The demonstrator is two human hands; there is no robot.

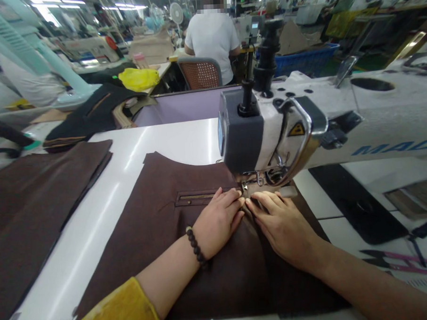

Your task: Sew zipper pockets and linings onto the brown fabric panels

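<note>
A dark brown leather panel [148, 219] lies spread on the white sewing table, with a brass-toothed zipper [197, 197] set in a stitched slot. My left hand [219, 221], a dark bead bracelet at its wrist, has its fingers closed on the leather at a fold just in front of the presser foot [246, 187]. From the other side, my right hand [282, 223] pinches the same fold, its fingertips nearly touching the left ones. The sewing machine head [242, 135] stands directly above the fingertips. The needle point cannot be made out.
More brown leather pieces [41, 200] lie at the left. Pink-handled thread snips [405, 265] and a black phone-like slab [359, 205] are on the right. Beyond the table, a person in white [211, 42] sits near a blue basket [304, 59].
</note>
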